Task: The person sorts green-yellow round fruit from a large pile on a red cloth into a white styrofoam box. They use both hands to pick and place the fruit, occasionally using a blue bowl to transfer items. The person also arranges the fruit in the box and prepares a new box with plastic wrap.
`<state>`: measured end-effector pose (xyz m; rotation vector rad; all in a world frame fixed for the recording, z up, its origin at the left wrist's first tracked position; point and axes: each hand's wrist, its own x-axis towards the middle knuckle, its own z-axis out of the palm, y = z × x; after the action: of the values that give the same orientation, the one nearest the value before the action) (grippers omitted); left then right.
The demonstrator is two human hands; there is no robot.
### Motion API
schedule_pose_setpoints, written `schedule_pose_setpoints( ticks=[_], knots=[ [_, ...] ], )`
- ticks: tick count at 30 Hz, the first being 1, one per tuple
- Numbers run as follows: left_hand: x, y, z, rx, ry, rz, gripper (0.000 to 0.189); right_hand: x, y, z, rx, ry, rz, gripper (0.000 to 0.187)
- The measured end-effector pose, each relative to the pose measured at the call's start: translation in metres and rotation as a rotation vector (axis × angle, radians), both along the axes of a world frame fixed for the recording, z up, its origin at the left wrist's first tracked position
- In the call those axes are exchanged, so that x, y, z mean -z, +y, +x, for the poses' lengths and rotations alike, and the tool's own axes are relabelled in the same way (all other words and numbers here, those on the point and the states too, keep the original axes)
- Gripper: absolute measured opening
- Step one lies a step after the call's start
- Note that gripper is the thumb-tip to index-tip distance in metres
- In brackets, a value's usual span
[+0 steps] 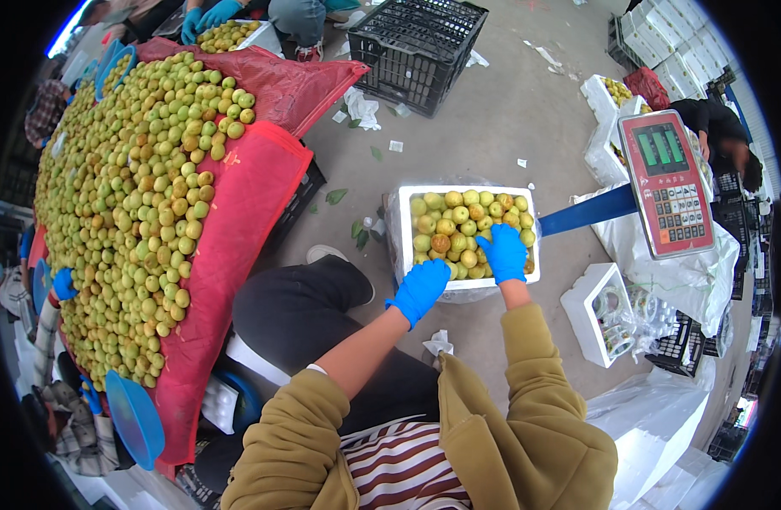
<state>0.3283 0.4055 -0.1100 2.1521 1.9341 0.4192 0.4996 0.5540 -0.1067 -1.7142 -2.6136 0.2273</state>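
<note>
Both my hands wear blue gloves and are at a white foam box (pixel 405 236) filled with round, yellow-green and brown jujube-like fruits (pixel 462 217). My left hand (pixel 421 288) is at the box's near left corner, its fingers curled; whether they hold a fruit or the rim is hidden. Over the right part of the box, my right hand (pixel 505 254) lies on the fruits, thumb spread from the fingers. Clear plastic film (pixel 394 220) shows around the box's outside. Beyond its right side rises the blue post (pixel 588 211) of an electronic scale with a red display head (pixel 668 185).
To the left, a large fruit heap (pixel 129 210) covers red cloth (pixel 237 223), with a blue basin (pixel 132 417) at its edge. Other people's gloved hands (pixel 63 284) work there. A black crate (pixel 416 54) stands ahead; a foam box with tape rolls (pixel 597 312) sits right.
</note>
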Motion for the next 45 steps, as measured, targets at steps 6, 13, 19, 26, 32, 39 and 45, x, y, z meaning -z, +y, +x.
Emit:
schedule_pose_setpoints(
  ticks=[6,13,19,26,32,39,45],
  knots=[
    [-0.005,0.002,-0.003,-0.041,0.014,-0.005,0.007,-0.003,-0.006,0.010,0.348,0.631,-0.095,0.039],
    [-0.006,0.002,0.002,-0.128,-0.132,-0.034,0.010,-0.005,-0.005,0.024,0.344,0.927,-0.289,0.026],
    [-0.003,0.001,0.000,-0.005,-0.112,-0.067,0.011,-0.014,0.009,-0.038,-0.187,0.555,-0.075,0.036],
    [-0.003,0.002,-0.011,-0.112,-0.391,-0.118,0.027,-0.020,0.020,-0.052,-0.321,0.273,-0.061,0.036],
    [0.002,-0.001,-0.005,-0.179,-0.633,-0.262,0.034,-0.012,0.018,-0.045,-0.370,0.231,0.014,0.030],
    [0.014,0.000,-0.003,-0.087,-0.460,-0.141,0.030,-0.018,0.010,-0.049,-0.017,0.743,-0.158,0.024],
    [0.006,0.001,-0.003,-0.106,-0.408,-0.087,0.027,-0.024,-0.007,-0.021,0.746,1.764,-0.828,0.020]
  ],
)
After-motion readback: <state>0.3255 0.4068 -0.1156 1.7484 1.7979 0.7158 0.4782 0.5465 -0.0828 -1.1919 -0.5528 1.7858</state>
